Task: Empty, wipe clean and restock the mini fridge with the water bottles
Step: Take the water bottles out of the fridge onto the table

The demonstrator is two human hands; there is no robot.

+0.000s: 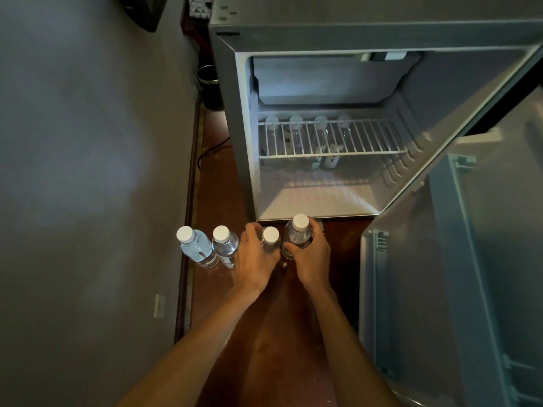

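Your left hand point(255, 254) wraps one water bottle point(270, 239), your right hand point(311, 254) another point(298, 233), both upright on the floor before the open mini fridge point(244, 136). Two more point(205, 245) wait just left; four seemingly stand under the wire shelf point(332, 136).

Both bare forearms are reaching forward from the near edge, converging toward the middle of the scene. The left hand point(255, 257) is lying palm down, wrist straight, its fingers point(252, 230) curling over the far side of something it is gripping and its thumb pressing in from the right. The right hand point(312, 255) is sitting just right of it, slightly farther out, wrapping around what it is gripping, thumb on the near left and fingers closing round the right side. The two hands are almost touching at the thumbs, both held low.
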